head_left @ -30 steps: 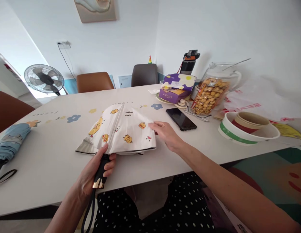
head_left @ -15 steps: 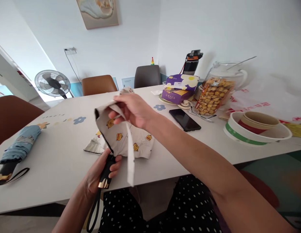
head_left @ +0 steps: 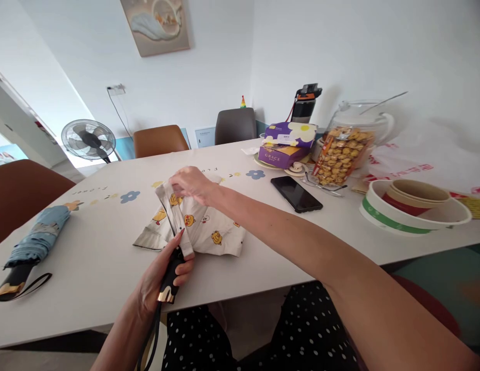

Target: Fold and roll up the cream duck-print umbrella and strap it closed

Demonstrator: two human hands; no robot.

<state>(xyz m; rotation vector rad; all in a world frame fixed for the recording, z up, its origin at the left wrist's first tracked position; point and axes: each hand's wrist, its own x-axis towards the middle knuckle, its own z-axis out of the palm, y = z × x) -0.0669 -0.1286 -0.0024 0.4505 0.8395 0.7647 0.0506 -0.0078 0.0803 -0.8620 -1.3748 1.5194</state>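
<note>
While the left hand (head_left: 162,275) grips the umbrella (head_left: 209,234) handle (head_left: 169,281) near the table (head_left: 88,247) edge, the right hand (head_left: 191,184) pinches its far canopy fold.

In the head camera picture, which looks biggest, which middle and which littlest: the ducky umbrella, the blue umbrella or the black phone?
1. Ducky umbrella, its cloth spread loose.
2. Blue umbrella, rolled up.
3. Black phone, smallest, though it lies a bit farther from the camera.

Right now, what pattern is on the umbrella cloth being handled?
The umbrella cloth is cream-white, printed with small yellow cartoon characters; it shows best in the head view.
</note>
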